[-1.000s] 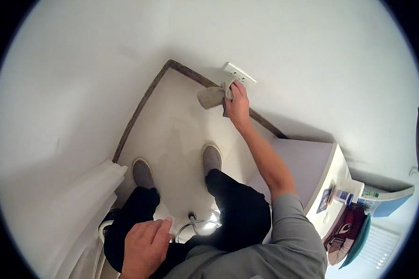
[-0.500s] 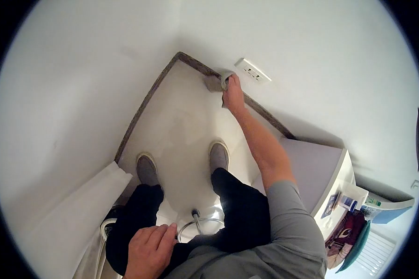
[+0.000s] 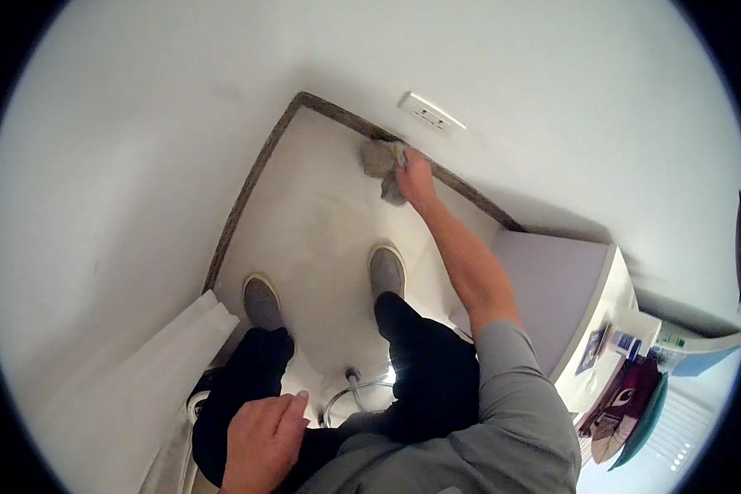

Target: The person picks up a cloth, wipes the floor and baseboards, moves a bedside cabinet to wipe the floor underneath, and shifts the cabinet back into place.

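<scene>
My right hand (image 3: 416,179) is closed on a grey-brown cloth (image 3: 378,158), whose loose folds hang to the left and below the fingers. Hand and cloth are at the dark baseboard (image 3: 344,118), below a white wall outlet (image 3: 431,114). My left hand (image 3: 263,436) is over my left thigh near the bottom of the view, back up, its fingers lying close together and slightly bent. Nothing shows in it, though its palm is hidden.
A white cabinet (image 3: 552,288) stands on the right, with cushions (image 3: 630,403) and small items beyond it. White curtain fabric (image 3: 165,362) hangs at lower left. My shoes (image 3: 386,270) are on the pale floor, with a chrome stool base (image 3: 354,387) between my legs.
The cloth has moved from in front of the outlet down to the baseboard, and its folds hang differently. My left hand stays over my thigh. The view has shifted slightly.
</scene>
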